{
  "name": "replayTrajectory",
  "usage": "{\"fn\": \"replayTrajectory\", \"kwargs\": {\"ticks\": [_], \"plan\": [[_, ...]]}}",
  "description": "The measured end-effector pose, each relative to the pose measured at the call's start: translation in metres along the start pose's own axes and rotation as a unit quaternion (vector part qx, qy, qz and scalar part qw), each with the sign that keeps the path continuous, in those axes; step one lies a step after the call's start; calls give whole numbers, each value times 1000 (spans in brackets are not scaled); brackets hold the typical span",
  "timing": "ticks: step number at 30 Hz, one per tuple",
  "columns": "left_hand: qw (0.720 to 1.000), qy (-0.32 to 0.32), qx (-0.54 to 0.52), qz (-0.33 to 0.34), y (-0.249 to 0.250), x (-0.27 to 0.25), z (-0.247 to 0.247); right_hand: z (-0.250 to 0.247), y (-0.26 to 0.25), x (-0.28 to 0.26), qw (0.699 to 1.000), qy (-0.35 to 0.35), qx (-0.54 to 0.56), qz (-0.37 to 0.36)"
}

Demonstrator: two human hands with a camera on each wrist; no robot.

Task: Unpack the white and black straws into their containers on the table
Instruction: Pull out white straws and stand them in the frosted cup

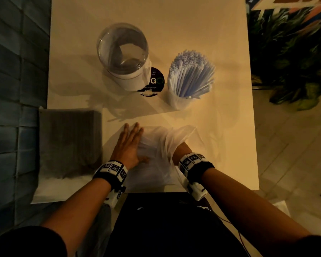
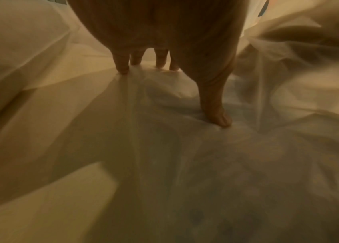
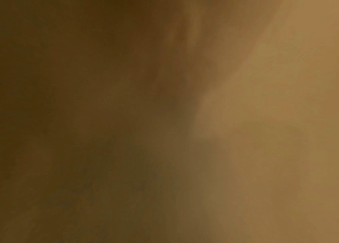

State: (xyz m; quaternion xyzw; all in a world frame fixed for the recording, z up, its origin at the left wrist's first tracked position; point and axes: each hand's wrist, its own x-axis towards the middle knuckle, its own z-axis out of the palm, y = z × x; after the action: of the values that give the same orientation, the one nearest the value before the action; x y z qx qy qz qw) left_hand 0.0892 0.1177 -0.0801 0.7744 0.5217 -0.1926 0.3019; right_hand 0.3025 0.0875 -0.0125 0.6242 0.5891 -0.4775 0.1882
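A person stands at a pale table [image 1: 220, 52], seen from above in dim, warm light. Directly under the hands lies a thin translucent plastic bag [image 1: 156, 145], crumpled and near the table's front edge. The left hand [image 1: 129, 145] lies flat on the bag's left part, fingers straight and pointing away from the body, pressing the film down; the left wrist view shows the fingertips [image 2: 122, 69] and thumb on the wrinkled plastic. The right hand is inside the bag's open mouth, hidden past the wrist, so I cannot tell whether it grips anything; the right wrist view is only a brown blur.

Beyond the right hand, up the table, a white cup [image 1: 178, 101] already holds a leaning sheaf of white straws [image 1: 191, 73]. Beyond the left hand stands a clear jar [image 1: 122, 51] with a white base, apparently empty. Just left of the left hand lies a flat packet of black straws [image 1: 69, 141], overhanging the table's left edge, their long axis seemingly running away from the body. The left hand is nearer it, so it likely reaches there next.

Left of the table is dark tufted upholstery [image 1: 11, 89]; to the right, leafy plants [image 1: 289, 58] and a tiled floor.
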Motion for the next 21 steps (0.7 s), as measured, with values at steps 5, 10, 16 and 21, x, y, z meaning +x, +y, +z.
{"fn": "replayTrajectory", "kwargs": {"ticks": [5, 10, 16, 21], "plan": [[1000, 3, -6, -2, 0, -1, -1, 1, -2, 8, 998, -4, -42, -41], [1000, 1, -6, 0, 0, 0, -1, 12, 6, 15, 999, 5, -29, -35], [1000, 7, -8, 8, -3, 1, 2, 39, 20, 34, 993, -65, -99, 20], [1000, 9, -2, 8, -2, 0, 3, 7, 2, 12, 995, -69, -65, 10]]}}
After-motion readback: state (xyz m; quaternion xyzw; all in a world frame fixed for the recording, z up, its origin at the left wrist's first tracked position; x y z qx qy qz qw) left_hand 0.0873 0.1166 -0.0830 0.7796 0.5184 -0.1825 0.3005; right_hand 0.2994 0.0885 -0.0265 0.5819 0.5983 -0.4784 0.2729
